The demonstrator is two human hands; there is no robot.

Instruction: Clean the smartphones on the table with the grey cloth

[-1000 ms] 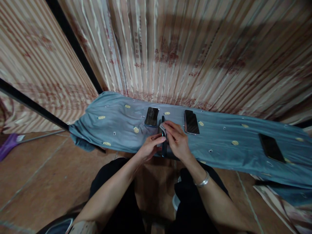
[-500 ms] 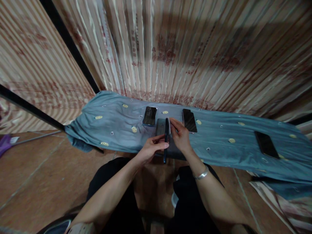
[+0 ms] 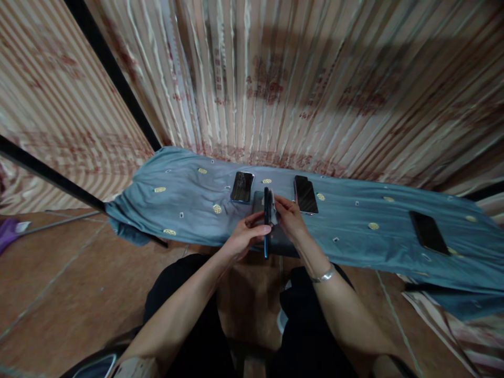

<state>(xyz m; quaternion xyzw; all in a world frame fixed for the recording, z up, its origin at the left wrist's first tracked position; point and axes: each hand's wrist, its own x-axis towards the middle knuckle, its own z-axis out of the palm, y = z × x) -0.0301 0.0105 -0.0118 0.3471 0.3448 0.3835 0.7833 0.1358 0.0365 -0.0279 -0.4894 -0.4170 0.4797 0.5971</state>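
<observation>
My left hand (image 3: 247, 234) grips a dark phone (image 3: 267, 223) with a blue edge, held upright on its side so that its narrow edge faces me. Against the phone's right face, my right hand (image 3: 289, 214) pinches a crumpled white cloth or tissue (image 3: 274, 209). Behind my left hand, a flat greyish see-through piece, perhaps a phone case (image 3: 258, 201), lies on the cloth-covered surface, partly hidden. The faces of the held phone cannot be seen from here.
A blue-grey patterned cloth (image 3: 197, 210) covers the long narrow surface. On it lie a phone (image 3: 242, 186) at left, two overlapping phones (image 3: 305, 195) right of my hands and another phone (image 3: 429, 232) farther right. A striped curtain (image 3: 252, 79) hangs behind; a black pole (image 3: 114, 79) slants at left.
The held phone has shifted slightly left and up. My right hand has moved a little down along its face, and more of the white cloth or tissue shows.
</observation>
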